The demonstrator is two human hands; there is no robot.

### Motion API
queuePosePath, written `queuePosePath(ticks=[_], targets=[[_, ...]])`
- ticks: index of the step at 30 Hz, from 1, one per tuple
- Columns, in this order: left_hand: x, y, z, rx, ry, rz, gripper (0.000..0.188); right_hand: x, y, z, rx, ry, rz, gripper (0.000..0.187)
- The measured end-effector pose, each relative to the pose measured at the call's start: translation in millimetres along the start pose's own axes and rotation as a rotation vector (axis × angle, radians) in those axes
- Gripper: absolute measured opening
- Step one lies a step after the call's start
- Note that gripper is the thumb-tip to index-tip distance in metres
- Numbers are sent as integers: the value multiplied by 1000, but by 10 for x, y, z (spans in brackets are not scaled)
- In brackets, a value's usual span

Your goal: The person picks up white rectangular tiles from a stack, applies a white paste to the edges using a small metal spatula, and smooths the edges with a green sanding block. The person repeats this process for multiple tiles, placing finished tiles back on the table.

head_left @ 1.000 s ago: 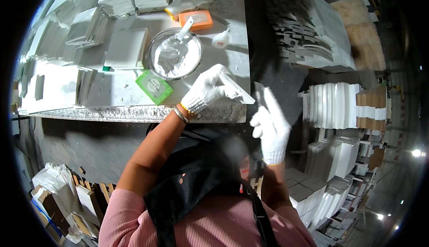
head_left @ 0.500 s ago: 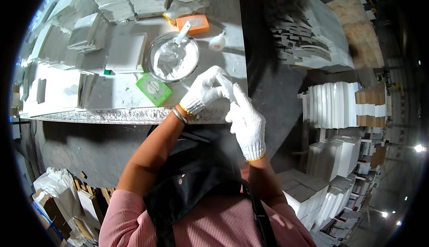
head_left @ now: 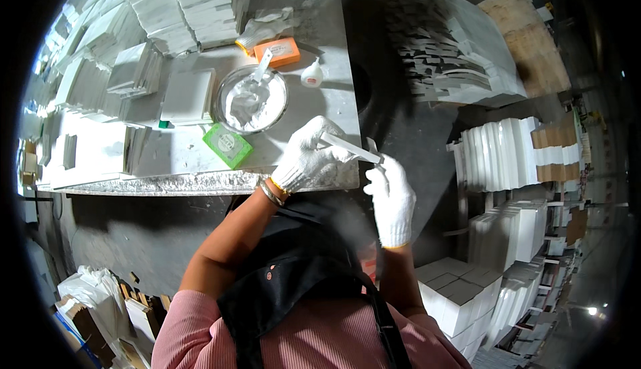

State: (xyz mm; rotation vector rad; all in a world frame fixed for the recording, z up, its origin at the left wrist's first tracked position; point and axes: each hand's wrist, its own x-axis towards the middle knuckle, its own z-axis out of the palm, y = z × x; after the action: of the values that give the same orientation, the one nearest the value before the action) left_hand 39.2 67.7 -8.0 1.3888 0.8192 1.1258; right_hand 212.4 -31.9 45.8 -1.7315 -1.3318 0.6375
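Both my hands wear white knitted gloves with yellow cuffs. My left hand [head_left: 310,155], by the table's front right corner, is closed round a narrow flat white strip [head_left: 352,147], which points to the right. At the strip's far end is my right hand [head_left: 392,199], just past the table edge, fingers bent together. A small thin pale piece [head_left: 372,145] sticks up from its fingertips; its kind is too small to make out. Left of my hands stand a clear bowl [head_left: 285,110] of white paste, a white spatula [head_left: 264,63] in it, and a green box [head_left: 228,146].
An orange box [head_left: 277,51], a spare glove [head_left: 264,27] and a small white squeeze bottle [head_left: 312,74] are behind the bowl on the grey-white table [head_left: 334,109]. White tile stacks [head_left: 187,95] fill its left side. More stacked white slabs [head_left: 497,155] stand at the right.
My right hand has moved right and slightly down, away from the left. The white strip now shows at length between them. The view has shifted a little.
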Motion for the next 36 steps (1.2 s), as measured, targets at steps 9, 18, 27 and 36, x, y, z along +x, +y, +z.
queuePosePath(ticks=[9, 18, 27, 36], targets=[[-34, 117, -28, 80, 180, 24, 34, -403, 67, -333, 252, -25, 304, 26], [-29, 321, 47, 343, 21, 516, 32, 13, 425, -327, 1338, -243, 300, 28], [-107, 375, 62, 535, -232, 797, 34, 66, 568, -292, 1498, -643, 341, 23], [-221, 563, -71, 244, -6, -41, 52, 159, 472, -554, 1061, -402, 88, 8]])
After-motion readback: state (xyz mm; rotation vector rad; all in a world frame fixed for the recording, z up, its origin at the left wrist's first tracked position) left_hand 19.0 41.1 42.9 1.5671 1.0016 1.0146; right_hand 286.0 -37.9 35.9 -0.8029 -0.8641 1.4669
